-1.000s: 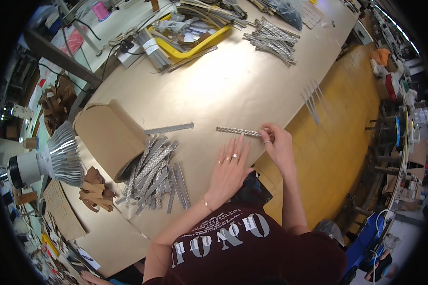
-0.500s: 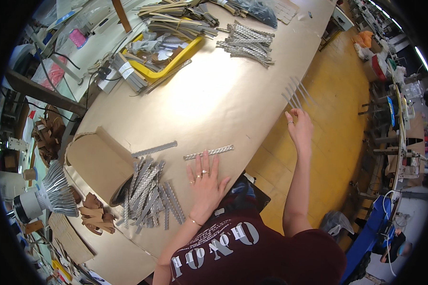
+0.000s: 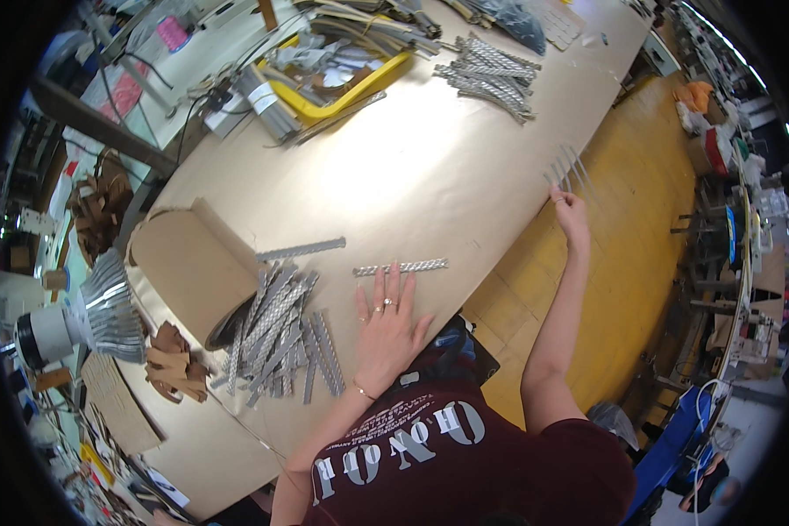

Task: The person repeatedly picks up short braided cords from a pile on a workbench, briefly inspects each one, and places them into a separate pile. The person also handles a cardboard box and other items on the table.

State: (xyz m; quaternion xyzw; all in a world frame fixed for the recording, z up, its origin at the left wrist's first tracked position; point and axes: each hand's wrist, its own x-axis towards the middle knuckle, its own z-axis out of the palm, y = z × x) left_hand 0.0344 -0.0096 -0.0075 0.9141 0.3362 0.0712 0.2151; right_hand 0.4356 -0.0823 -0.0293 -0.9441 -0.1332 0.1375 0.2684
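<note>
My left hand (image 3: 387,326) lies flat on the brown paper-covered table (image 3: 412,175), fingers spread, its fingertips touching a glittery silver strip (image 3: 401,266). My right hand (image 3: 572,210) is stretched far to the right at the table's edge, fingertips on a small row of thin silver strips (image 3: 566,167) that hang over that edge. Whether it grips one I cannot tell. A heap of several grey and silver strips (image 3: 280,337) lies just left of my left hand, and a single grey strip (image 3: 301,250) rests above the heap.
A big roll of brown paper (image 3: 184,263) lies left of the heap. A yellow tray (image 3: 346,79) with scraps and another pile of silver strips (image 3: 491,74) sit at the far end. Brown leather pieces (image 3: 174,359) and a pleated silver lamp shade (image 3: 105,307) are at the left.
My right hand left the glittery strip and reached out right to the strips at the table's edge. My left hand stayed flat by the glittery strip.
</note>
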